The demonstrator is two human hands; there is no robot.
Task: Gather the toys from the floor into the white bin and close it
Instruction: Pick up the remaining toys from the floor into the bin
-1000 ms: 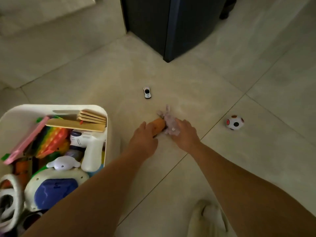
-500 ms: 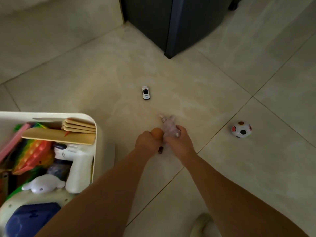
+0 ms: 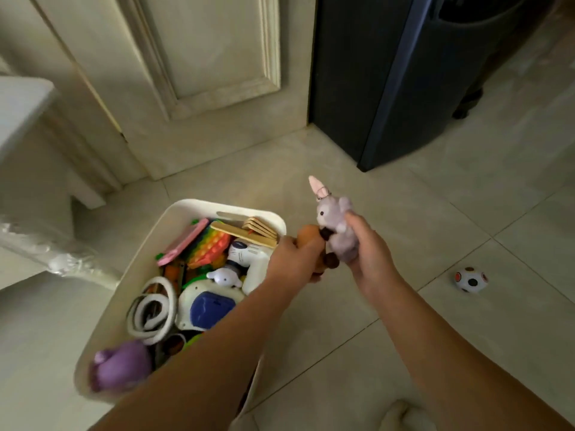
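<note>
Pale tiled floor (image 3: 420,306): large square tiles, carries everything listed.
Dark tall cabinet (image 3: 389,73): stands at the far right, beside a cream panelled door (image 3: 211,57).
White rounded plastic bin (image 3: 149,244): on the floor at left, open, no lid on it, packed with toys. Contents include a purple soft plush lump (image 3: 121,365) at the near end, a white coiled ring (image 3: 152,309), a rainbow bubble-pop mat (image 3: 208,247) and flat wooden slats (image 3: 249,231) at the far end.
Left hand (image 3: 292,262): closed around an orange rounded toy (image 3: 308,237), held above the bin's right edge.
Right hand (image 3: 370,253): clamped on a small lilac plush rabbit with a pink ear (image 3: 336,225), lifted off the floor, touching the orange toy.
Small white ball with orange and black spots (image 3: 471,279): on the floor, well apart to the right.
</note>
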